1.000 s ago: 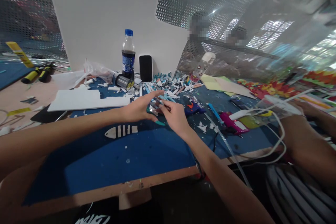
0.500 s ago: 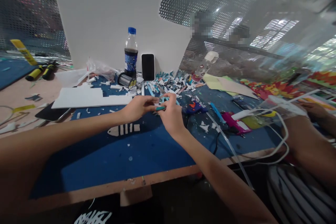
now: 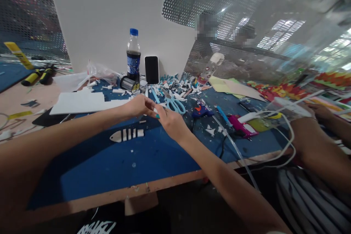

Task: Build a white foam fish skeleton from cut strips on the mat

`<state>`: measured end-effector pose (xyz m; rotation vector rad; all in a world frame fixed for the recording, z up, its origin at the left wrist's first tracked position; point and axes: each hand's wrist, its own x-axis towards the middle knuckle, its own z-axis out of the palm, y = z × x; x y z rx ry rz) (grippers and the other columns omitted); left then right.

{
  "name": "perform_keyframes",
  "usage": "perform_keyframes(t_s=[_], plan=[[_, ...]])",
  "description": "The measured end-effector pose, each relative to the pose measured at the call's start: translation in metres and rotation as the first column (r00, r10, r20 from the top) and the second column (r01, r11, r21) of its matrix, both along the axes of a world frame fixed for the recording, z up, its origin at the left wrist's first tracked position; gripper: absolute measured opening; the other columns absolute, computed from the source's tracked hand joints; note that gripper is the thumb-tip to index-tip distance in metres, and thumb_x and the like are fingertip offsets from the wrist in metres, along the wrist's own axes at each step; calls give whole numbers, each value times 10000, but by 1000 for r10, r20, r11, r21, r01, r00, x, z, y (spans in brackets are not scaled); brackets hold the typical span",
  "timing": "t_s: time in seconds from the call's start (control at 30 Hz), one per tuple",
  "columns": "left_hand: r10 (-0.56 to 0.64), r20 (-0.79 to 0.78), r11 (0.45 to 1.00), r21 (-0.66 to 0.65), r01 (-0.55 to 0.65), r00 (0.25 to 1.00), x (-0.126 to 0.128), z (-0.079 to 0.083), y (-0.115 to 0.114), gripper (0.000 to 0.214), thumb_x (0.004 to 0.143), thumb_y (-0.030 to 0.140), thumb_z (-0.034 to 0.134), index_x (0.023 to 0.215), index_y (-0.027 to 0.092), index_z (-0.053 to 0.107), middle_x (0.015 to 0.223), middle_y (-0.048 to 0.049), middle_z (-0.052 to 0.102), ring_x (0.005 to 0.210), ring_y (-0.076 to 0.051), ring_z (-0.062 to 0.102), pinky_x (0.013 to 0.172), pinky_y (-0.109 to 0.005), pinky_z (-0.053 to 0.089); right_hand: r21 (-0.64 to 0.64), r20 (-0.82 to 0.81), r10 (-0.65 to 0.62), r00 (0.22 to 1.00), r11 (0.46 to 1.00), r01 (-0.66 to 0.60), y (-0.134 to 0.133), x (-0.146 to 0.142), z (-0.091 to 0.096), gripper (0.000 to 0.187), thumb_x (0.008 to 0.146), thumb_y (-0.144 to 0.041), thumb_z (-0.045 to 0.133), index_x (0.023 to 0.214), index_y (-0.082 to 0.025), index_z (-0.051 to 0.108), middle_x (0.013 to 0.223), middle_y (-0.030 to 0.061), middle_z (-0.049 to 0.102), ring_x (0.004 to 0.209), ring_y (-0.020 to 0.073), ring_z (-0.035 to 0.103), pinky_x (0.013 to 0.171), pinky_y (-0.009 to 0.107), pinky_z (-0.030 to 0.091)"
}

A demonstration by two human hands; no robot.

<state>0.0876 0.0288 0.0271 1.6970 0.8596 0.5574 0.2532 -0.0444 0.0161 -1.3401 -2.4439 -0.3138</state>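
Note:
My left hand (image 3: 141, 106) and my right hand (image 3: 172, 123) meet over the blue mat, fingertips pinched together. Between them is a small white and teal piece (image 3: 157, 114), mostly covered by the fingers. Light blue scissors (image 3: 178, 106) lie just beyond my right hand. Nearer me, a row of pale flat pieces (image 3: 127, 135) is laid out with gaps: a pointed head with a hole, narrow strips and a squarer end. A stepped white board (image 3: 79, 103) lies behind my left forearm.
Behind stand a cola bottle (image 3: 133, 58), a dark-screened phone (image 3: 151, 70) and a spool (image 3: 129, 83) among white and teal scraps (image 3: 175, 86). Rightward are a blue glue gun (image 3: 202, 111), a magenta tool (image 3: 242, 126), a cable (image 3: 292, 131) and another person's arm (image 3: 315, 142).
My hands have drawn slightly left and closer together, still pinching the small piece. The scissors now show fully on the mat. The whole view has shifted a little.

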Motion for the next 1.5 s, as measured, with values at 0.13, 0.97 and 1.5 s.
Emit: perform_keyframes(t_s=[0.13,0.97,1.5], plan=[[108,-27,991,85,-105,994,-8,-2,6,349,591,191,762,937,159,740,683,-23,708,625,-137,633,627,-255,529,-88,12,42,999,995,-41,-6,9,15,507,879,-239,569,1323,-94,372,1085,171,656,1041,266,612,790,345,533],[50,-83,913,408,-12,995,77,-25,25,345,618,230,751,954,157,745,767,-59,718,636,-151,625,595,-260,490,-526,-63,-998,23,53,849,43,91,16,364,894,-322,576,1203,-134,536,1177,106,581,985,206,608,829,403,521],[253,0,885,404,-232,967,-14,-8,24,448,623,384,757,1004,152,715,797,-58,718,710,-163,633,690,-276,517,-233,-420,-861,288,408,883,9,86,23,640,769,-355,581,1260,-74,281,1050,234,613,885,334,657,735,434,516]])
